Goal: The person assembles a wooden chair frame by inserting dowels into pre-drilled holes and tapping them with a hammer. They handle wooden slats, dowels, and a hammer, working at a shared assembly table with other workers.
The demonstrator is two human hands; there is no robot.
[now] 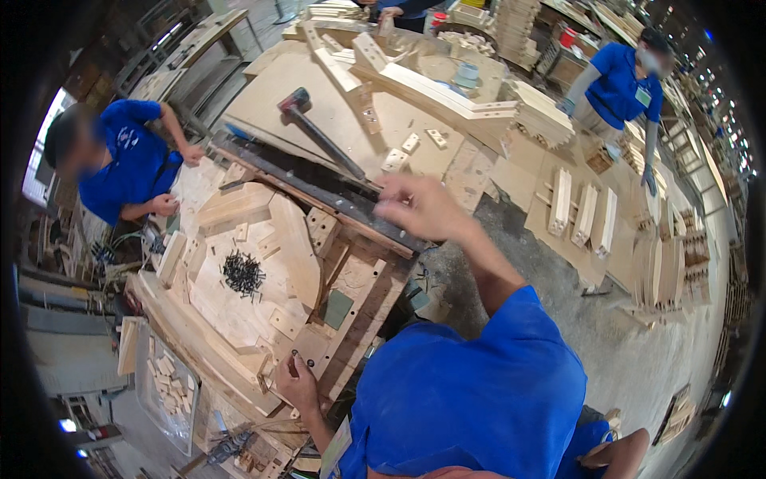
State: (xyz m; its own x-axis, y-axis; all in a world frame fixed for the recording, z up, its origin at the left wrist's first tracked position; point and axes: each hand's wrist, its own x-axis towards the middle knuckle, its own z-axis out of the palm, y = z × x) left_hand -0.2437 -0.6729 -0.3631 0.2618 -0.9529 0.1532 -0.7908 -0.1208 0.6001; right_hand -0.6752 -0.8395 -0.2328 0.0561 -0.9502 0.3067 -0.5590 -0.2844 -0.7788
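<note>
My left hand (298, 385) is at the near edge of the wooden workbench, fingertips pinched together beside a small dark round piece (310, 362). What they hold, if anything, is too small to make out. My right hand (423, 207) is stretched out over the dark rail (319, 185), fingers loosely curled with a gap from the thumb, slightly blurred. Just beyond its fingertips ends the handle of a mallet (323, 140), which lies across the board and rail. A pile of black screws (243, 273) rests on a pale wooden panel (211, 299) left of centre.
Wooden frame parts (423, 88) and small drilled blocks (395, 160) lie on the far table. A clear tray of wood pieces (169, 391) stands lower left, near a power drill (231, 447). Co-workers in blue shirts stand left (128, 160) and far right (622, 84); stacked slats (586, 211) lie right.
</note>
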